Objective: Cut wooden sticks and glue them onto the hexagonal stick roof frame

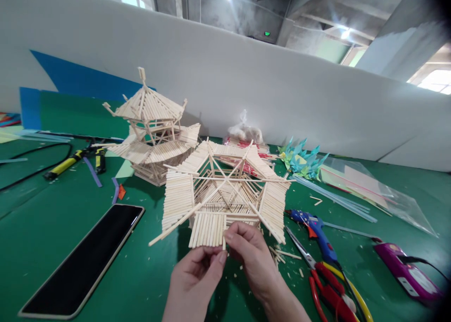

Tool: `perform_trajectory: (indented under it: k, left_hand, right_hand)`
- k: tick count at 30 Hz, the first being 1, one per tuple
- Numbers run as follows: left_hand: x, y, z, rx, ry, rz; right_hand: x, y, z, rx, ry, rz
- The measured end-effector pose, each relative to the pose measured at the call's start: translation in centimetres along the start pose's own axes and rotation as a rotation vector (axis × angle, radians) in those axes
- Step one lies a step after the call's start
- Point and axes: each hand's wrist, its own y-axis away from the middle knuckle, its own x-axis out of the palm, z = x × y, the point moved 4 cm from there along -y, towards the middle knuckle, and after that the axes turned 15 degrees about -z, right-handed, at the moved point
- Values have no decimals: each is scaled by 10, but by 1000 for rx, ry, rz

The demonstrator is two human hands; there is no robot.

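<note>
Stick frame (273,202), one: over the table (151,261), 12 o'clock. Probably light, stiff, brittle; best held by the close-set side panels (178,193), not the thin spokes (178,222). Left hand (199,275), right hand (250,251): narrow fingertip grip on one end stick (224,242), frame's 6 o'clock side; exact contact partly hidden.

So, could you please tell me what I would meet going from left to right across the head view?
Black-screened phone, peaked stick pagoda, open-topped stick model, blue glue gun, purple device.
</note>
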Motion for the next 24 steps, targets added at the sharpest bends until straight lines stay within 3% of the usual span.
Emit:
perform_trajectory:
  k: [12,24]
  left_hand:
    - [11,7,4,-269,205,19]
    - [12,11,4,-340,279,89]
  right_hand:
    - [0,-1,-1,-7,-21,-4]
    - [1,2,-2,-30,12,-6]
